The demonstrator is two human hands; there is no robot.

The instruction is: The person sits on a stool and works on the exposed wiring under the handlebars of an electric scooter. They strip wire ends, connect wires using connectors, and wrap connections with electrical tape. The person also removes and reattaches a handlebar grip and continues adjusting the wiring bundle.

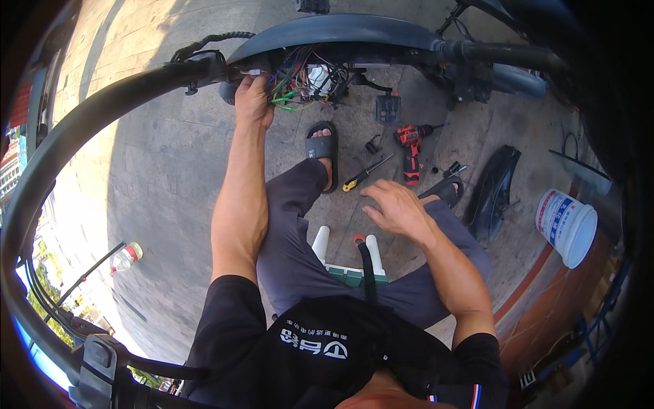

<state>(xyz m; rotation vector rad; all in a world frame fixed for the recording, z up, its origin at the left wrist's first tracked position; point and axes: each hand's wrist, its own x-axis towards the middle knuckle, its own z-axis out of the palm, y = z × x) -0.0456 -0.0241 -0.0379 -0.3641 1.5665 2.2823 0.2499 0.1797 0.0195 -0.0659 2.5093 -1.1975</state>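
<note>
Wiring (303, 85) hung exposed under the scooter's handlebar cowl (340, 31); your left hand (253, 101) gripped beside it, your right hand (395, 204) hovered spread above the tools, panel (497, 191) off, reassembly all ahead

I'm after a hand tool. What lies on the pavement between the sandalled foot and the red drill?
A yellow-handled screwdriver lies between the foot and drill, in the head view.
</note>
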